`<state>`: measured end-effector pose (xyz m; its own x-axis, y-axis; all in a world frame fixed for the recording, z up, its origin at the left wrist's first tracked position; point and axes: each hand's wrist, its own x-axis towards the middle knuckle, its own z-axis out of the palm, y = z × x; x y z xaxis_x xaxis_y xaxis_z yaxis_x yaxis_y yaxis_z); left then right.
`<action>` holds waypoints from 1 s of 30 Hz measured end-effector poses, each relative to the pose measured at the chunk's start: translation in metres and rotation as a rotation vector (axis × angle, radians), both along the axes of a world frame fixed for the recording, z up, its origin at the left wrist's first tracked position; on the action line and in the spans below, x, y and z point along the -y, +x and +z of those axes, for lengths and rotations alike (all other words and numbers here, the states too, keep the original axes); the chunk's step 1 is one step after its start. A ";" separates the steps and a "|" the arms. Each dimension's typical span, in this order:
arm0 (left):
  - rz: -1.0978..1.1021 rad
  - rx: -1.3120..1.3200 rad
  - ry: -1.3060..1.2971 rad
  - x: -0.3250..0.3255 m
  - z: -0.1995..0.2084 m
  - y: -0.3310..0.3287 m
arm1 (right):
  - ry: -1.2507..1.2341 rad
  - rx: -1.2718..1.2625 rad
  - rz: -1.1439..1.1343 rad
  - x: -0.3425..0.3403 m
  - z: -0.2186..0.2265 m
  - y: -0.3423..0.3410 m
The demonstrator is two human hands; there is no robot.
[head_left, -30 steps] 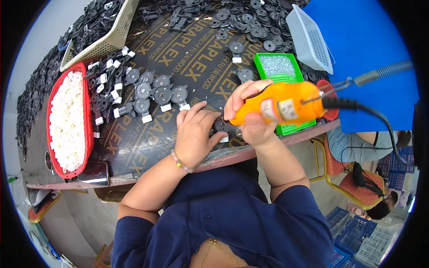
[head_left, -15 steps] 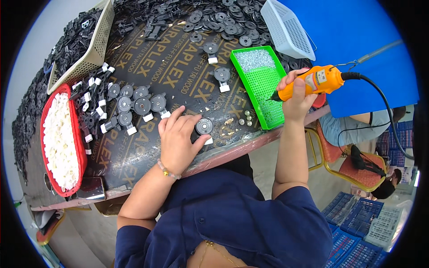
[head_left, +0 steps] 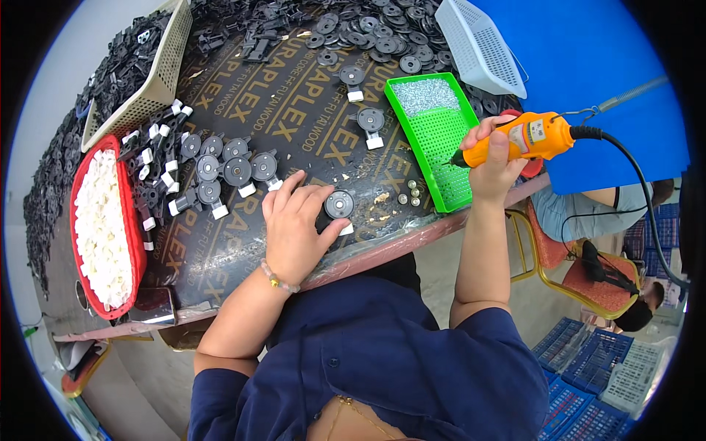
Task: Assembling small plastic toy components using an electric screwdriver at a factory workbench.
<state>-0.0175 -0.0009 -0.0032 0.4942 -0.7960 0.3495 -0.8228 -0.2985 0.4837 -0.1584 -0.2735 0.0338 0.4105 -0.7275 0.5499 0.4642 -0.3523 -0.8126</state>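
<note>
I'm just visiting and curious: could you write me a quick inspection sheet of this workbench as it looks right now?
Surface: dark printed board table, crowded.
Job's things: round black disc part under the left hand; orange electric screwdriver in the right hand, tip over the green tray.
Clutter: red tray of white pieces, beige basket, white basket, rows of assembled discs.
Hands: both busy.
Cables: black cord from the screwdriver.
Surroundings: seated person, blue crates.
</note>
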 end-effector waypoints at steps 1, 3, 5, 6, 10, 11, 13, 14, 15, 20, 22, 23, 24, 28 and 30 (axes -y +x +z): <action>-0.002 -0.002 -0.002 0.000 0.000 0.000 | -0.006 -0.003 -0.012 0.000 0.000 0.000; -0.002 -0.020 0.005 -0.001 -0.001 0.000 | 0.022 0.012 0.000 0.002 0.002 -0.001; 0.001 -0.039 0.013 -0.002 -0.001 0.001 | 0.019 0.016 -0.022 -0.004 0.012 -0.002; -0.002 -0.025 0.006 -0.002 -0.001 0.001 | 0.022 0.016 -0.010 -0.007 0.020 -0.003; -0.005 -0.010 -0.005 0.000 -0.002 0.001 | -0.003 0.123 0.193 -0.036 0.047 -0.004; -0.005 -0.004 -0.006 0.000 -0.004 0.001 | -0.005 0.144 0.263 -0.050 0.049 0.001; 0.004 -0.002 -0.003 -0.001 -0.005 0.001 | 0.029 0.131 0.382 -0.078 0.043 0.015; 0.000 -0.002 -0.008 -0.001 -0.005 0.002 | 0.055 0.116 0.488 -0.089 0.041 0.023; 0.003 -0.003 -0.005 -0.001 -0.005 0.002 | 0.052 0.093 0.531 -0.098 0.035 0.030; -0.003 -0.004 -0.025 0.001 -0.003 0.001 | 0.109 0.031 0.631 -0.119 0.018 0.047; -0.001 -0.004 -0.025 0.000 -0.003 0.001 | 0.137 0.027 0.630 -0.121 0.016 0.049; -0.004 0.001 -0.025 0.000 -0.003 0.001 | 0.137 0.027 0.633 -0.122 0.016 0.049; -0.008 0.006 -0.024 0.000 -0.003 0.001 | 0.149 0.020 0.631 -0.123 0.015 0.049; -0.009 0.007 -0.021 -0.001 -0.003 0.002 | 0.112 0.013 0.631 -0.122 0.014 0.050; -0.008 -0.003 -0.035 -0.002 -0.001 0.002 | 0.118 0.018 0.620 -0.121 0.014 0.050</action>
